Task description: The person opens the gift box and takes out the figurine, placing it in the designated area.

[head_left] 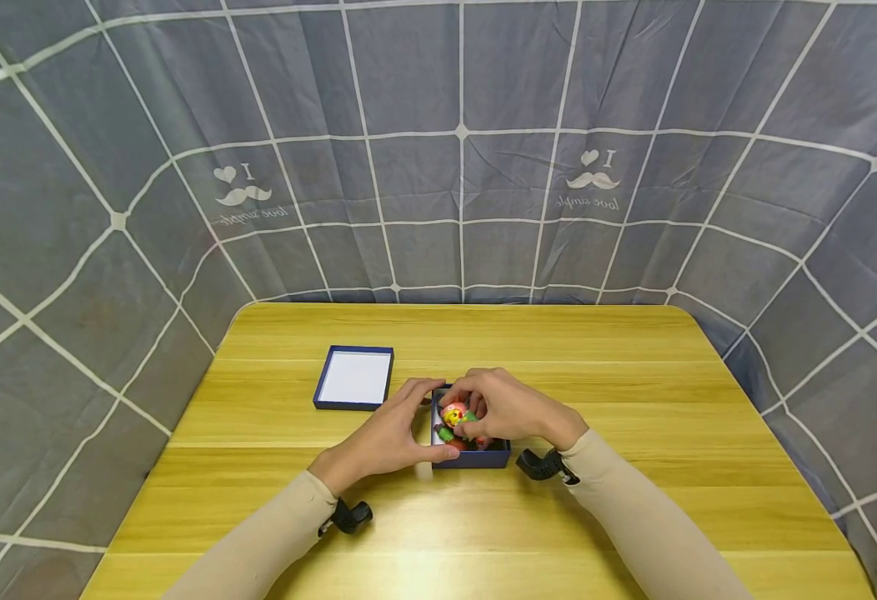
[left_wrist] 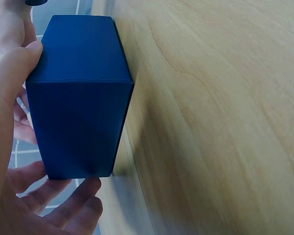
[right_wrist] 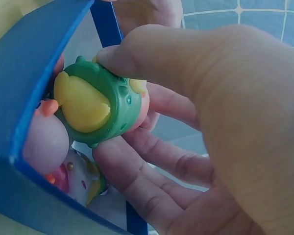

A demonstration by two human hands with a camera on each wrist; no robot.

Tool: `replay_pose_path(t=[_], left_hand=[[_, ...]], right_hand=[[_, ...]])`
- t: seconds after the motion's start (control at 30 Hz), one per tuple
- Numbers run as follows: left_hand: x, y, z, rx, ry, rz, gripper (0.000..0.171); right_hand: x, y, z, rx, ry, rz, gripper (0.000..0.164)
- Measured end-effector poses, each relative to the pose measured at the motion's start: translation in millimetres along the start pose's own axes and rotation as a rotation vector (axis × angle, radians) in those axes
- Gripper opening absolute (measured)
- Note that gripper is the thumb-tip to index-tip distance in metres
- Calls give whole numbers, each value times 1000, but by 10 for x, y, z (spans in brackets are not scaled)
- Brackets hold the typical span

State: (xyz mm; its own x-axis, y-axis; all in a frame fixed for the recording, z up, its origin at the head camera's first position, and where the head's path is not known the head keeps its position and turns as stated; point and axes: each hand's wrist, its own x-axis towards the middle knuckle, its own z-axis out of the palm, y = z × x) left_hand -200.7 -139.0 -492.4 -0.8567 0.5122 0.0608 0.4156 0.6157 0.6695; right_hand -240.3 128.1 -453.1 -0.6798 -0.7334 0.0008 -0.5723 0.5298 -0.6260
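A blue open-topped box (head_left: pixel 483 460) stands on the table with small toy figures inside. My left hand (head_left: pixel 382 437) grips it from the left, thumb at the near side and fingers round the far side. In the right wrist view my right hand (right_wrist: pixel 171 122) pinches a round toy figure (right_wrist: pixel 100 105), green with a yellow patch and some pink, between thumb and fingers at the box opening. Beside it in the box lie a pale toy figure with an orange beak (right_wrist: pixel 46 139) and a white toy figure with pink and green parts (right_wrist: pixel 81 178).
A blue box lid (head_left: pixel 353 377) with a white inside lies face up on the wooden table (head_left: pixel 596 350), left of the box and farther back. Grey curtains (head_left: pixel 506 183) with white lines hang round the back and sides. Each wrist carries a black camera (head_left: pixel 348 517).
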Motion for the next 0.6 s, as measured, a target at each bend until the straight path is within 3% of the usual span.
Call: replay_pose_path(t=[0.6], left_hand=[[14,-12,11,-27,0,2,111]], right_hand=[[-37,-7,-26,18,85,-18,38]])
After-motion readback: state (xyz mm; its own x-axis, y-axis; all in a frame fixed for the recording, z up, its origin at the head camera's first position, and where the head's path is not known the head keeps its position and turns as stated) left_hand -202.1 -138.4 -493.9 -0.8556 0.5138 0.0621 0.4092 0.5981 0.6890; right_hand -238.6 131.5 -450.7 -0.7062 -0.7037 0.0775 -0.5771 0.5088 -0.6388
